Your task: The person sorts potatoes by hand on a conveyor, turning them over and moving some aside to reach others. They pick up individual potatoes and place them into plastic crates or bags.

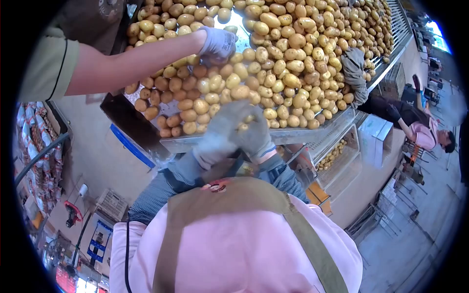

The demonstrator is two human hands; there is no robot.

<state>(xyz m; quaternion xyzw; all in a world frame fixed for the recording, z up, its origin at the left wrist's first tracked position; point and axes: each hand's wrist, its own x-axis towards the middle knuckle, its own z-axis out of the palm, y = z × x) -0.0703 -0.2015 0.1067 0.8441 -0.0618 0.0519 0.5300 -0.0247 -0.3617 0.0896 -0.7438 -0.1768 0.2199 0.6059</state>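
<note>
Many yellow-brown potatoes [293, 80] lie heaped on a metal table with a raised front rim [293, 134]. My left hand [218, 136], in a grey glove, is over the front rim and smeared by motion, so its fingers do not show clearly. Close against it is my right hand [256, 136], also gloved in grey, with fingers curled around a potato [243, 126]. Across the heap from the left reaches a co-worker's gloved hand [218, 43], touching the potatoes near a bare shiny patch of the table.
A grey cloth [354, 73] lies at the heap's right edge. Below the table on the right stands a crate holding potatoes [332, 155], near a pale box [375, 134]. A blue-edged container [131, 146] is at the left. Another person [422, 132] is farther right.
</note>
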